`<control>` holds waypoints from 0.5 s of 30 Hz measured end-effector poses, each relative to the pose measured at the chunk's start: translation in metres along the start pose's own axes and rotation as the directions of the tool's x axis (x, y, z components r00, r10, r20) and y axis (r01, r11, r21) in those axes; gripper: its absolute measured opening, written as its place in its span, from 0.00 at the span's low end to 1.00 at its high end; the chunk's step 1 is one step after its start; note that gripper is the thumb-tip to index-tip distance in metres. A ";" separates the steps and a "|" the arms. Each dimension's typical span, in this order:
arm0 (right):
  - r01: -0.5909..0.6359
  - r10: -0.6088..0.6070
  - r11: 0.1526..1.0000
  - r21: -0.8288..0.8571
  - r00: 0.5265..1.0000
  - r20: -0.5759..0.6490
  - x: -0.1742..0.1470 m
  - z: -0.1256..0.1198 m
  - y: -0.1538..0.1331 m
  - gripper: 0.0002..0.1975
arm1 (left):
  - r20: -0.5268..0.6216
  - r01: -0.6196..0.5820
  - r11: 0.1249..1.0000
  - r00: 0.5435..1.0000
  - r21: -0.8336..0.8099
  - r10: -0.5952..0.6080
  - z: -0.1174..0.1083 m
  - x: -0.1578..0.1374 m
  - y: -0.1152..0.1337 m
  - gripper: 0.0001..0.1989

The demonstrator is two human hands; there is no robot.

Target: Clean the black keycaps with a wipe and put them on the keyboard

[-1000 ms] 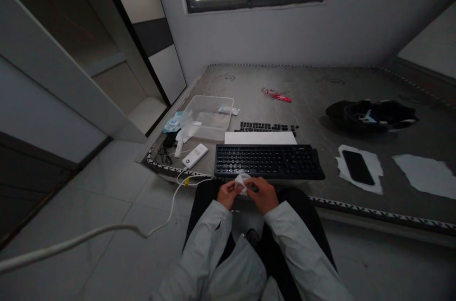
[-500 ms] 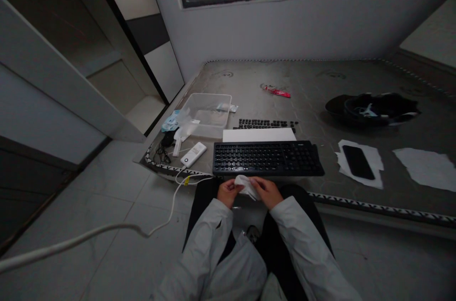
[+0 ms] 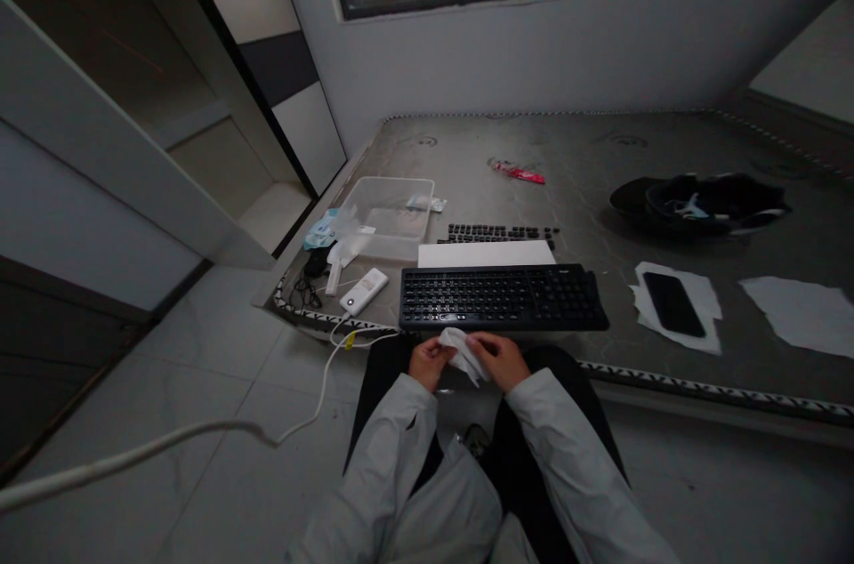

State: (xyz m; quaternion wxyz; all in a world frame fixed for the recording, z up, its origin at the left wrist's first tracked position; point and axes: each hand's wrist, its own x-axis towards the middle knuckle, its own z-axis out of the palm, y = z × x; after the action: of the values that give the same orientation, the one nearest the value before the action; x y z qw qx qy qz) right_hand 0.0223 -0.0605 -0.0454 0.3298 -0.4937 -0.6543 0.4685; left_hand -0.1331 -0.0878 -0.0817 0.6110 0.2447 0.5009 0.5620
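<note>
Between my hands, above my lap, is a crumpled white tissue [image 3: 463, 352]. My left hand [image 3: 429, 363] pinches its left side, and my right hand [image 3: 502, 359] grips its right side. Just beyond them lies a black keyboard [image 3: 500, 297] with its keycaps off across much of it, close to the front edge of the mattress. A white flat box or board [image 3: 487, 254] sits behind the keyboard. Loose black keycaps [image 3: 497, 232] are laid out in rows farther back.
Left of the keyboard are a white power strip [image 3: 364, 291] with its cable, a clear plastic bin [image 3: 393, 244] and a blue packet [image 3: 320, 229]. On the right, a phone [image 3: 672, 304] rests on tissue, near another tissue sheet [image 3: 801, 312] and a dark cap [image 3: 707, 204]. A red wrapper [image 3: 524, 173] lies farther back.
The tissue's lower end hangs slightly lower and more spread out between my hands. Both hands stay almost in place, and the other things have not moved.
</note>
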 end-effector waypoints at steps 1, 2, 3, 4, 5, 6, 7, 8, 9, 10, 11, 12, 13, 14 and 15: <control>0.006 -0.006 1.000 -0.007 1.000 -0.003 0.000 0.000 0.000 0.17 | -0.005 -0.002 1.000 1.000 0.003 0.002 0.000 0.000 0.000 0.20; 0.013 -0.013 1.000 -0.014 1.000 -0.006 0.000 0.000 0.000 0.17 | -0.010 -0.004 1.000 1.000 0.007 0.004 0.000 0.000 0.000 0.19; 0.016 -0.016 1.000 -0.020 1.000 -0.010 0.000 0.000 -0.001 0.17 | -0.015 -0.005 1.000 1.000 0.011 0.005 0.000 0.000 0.001 0.19; 0.010 -0.010 1.000 -0.023 1.000 -0.011 0.000 0.000 -0.001 0.18 | -0.019 -0.004 1.000 1.000 0.015 0.005 0.000 -0.001 0.001 0.18; -0.009 0.009 1.000 -0.017 1.000 -0.015 0.001 -0.001 -0.002 0.19 | -0.021 -0.004 1.000 1.000 0.020 0.005 0.000 -0.001 0.002 0.18; -0.040 0.040 0.999 0.004 0.999 -0.015 0.001 -0.002 -0.002 0.21 | -0.023 -0.004 1.000 1.000 0.025 0.004 0.000 -0.001 0.003 0.18; -0.079 0.079 0.996 0.037 0.997 -0.013 0.002 -0.002 -0.001 0.23 | -0.024 -0.003 1.000 1.000 0.031 0.004 0.000 -0.002 0.003 0.17; -0.116 0.117 0.990 0.079 0.993 -0.007 0.003 -0.002 -0.001 0.25 | -0.023 -0.002 0.999 1.000 0.037 0.003 0.000 -0.002 0.004 0.17; -0.144 0.144 0.982 0.124 0.989 0.009 0.003 -0.002 0.000 0.26 | -0.021 0.000 0.999 1.000 0.043 0.001 0.000 -0.002 0.004 0.17; -0.159 0.157 0.973 0.167 0.987 0.029 0.004 -0.002 0.001 0.26 | -0.017 0.000 0.999 1.000 0.050 0.001 0.000 -0.003 0.005 0.17; -0.162 0.155 0.965 0.205 0.987 0.051 0.005 -0.002 0.002 0.25 | -0.011 -0.001 0.999 1.000 0.054 0.002 0.000 -0.003 0.005 0.17; -0.157 0.144 0.959 0.235 0.987 0.072 0.005 -0.001 0.002 0.23 | -0.004 -0.003 0.998 1.000 0.055 0.003 -0.001 -0.002 0.005 0.17; -0.149 0.130 0.954 0.261 0.988 0.087 0.005 0.001 0.002 0.21 | 0.002 -0.005 0.999 1.000 0.054 0.005 -0.001 -0.002 0.005 0.17; -0.139 0.116 0.949 0.283 0.989 0.095 0.005 0.002 0.003 0.19 | 0.007 -0.007 0.999 1.000 0.049 0.007 -0.001 -0.001 0.005 0.17; -0.128 0.104 0.945 0.301 0.990 0.095 0.005 0.004 0.003 0.17 | 0.009 -0.007 0.999 1.000 0.042 0.007 -0.001 -0.001 0.005 0.18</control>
State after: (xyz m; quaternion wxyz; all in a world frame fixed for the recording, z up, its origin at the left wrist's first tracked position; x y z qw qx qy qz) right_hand 0.0183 -0.0568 -0.0492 0.3486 -0.4554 -0.5558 0.6018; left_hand -0.1361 -0.0876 -0.0775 0.6060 0.2620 0.5090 0.5523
